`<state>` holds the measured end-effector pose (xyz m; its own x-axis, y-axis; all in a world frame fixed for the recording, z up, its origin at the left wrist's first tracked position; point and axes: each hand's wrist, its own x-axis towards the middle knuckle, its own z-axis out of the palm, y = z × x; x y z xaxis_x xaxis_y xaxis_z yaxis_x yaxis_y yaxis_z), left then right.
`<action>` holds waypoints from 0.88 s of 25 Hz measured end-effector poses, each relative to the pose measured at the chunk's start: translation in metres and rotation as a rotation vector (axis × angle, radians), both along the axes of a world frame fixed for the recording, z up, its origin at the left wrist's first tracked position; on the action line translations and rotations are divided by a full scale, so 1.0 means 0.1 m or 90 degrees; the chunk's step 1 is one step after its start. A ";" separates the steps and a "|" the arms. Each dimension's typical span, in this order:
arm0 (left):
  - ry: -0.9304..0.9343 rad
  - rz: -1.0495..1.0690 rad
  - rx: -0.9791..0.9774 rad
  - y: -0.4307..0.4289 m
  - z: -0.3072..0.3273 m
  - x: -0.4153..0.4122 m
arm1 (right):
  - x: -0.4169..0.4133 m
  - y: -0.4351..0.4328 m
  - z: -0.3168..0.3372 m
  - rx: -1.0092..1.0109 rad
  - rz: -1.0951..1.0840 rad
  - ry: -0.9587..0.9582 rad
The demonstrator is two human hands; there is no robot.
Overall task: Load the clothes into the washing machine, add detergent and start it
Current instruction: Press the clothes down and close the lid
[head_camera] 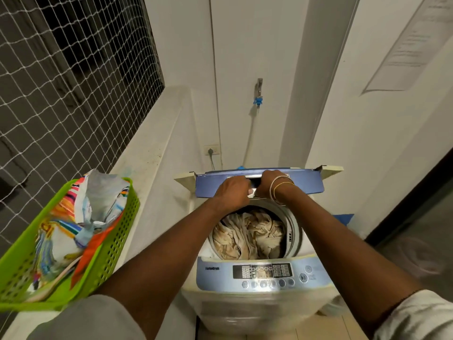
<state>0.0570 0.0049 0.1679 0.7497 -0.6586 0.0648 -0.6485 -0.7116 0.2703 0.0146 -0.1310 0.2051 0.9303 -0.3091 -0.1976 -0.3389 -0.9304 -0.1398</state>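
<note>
1. White walls (269,57) close in a narrow corner. A printed sheet (411,45) is stuck to the wall on the right.
2. On the left, white netting (61,82) stretches across a dark opening. Below it runs a pale counter (152,153), speckled with dirt near the wall.
3. The washing machine (245,307), a top-loader, stands against the back wall, beside the counter, on a tiled floor (318,327).
4. A green perforated basket (115,241) sits on the counter at the left, holding crumpled, brightly printed packets (98,204).
5. The blue lid (306,182) is folded up at the back of the machine.
6. The clothes (247,234) – beige, crumpled – lie inside the open drum.
7. The control panel (215,278) runs along the machine's front edge, with a display and a row of round buttons.
8. The left hand (232,192) and the right hand (269,182) are side by side on the lid's middle, fingers curled round its edge – both gripping it. Bangles (279,190) circle the right wrist.
9. On the back wall are a tap (259,85) with a blue fitting, a hose (251,133) hanging from it, and a socket (212,150) with a plug in it.
</note>
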 end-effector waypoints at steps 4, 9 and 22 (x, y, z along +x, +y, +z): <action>0.102 -0.012 0.073 0.06 -0.15 -0.21 | -0.28 0.04 -0.14 0.042 0.008 0.079; 0.264 0.015 0.127 0.13 -0.82 -0.57 | -0.66 0.04 -0.91 0.104 0.013 0.149; 0.189 0.030 0.051 0.31 -1.59 -1.19 | -1.27 0.01 -1.88 0.173 0.025 0.025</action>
<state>-0.0623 0.0359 0.0087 0.7576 -0.6174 -0.2119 -0.5160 -0.7653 0.3848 -0.1127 -0.1298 0.0170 0.9301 -0.2041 -0.3053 -0.3142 -0.8726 -0.3739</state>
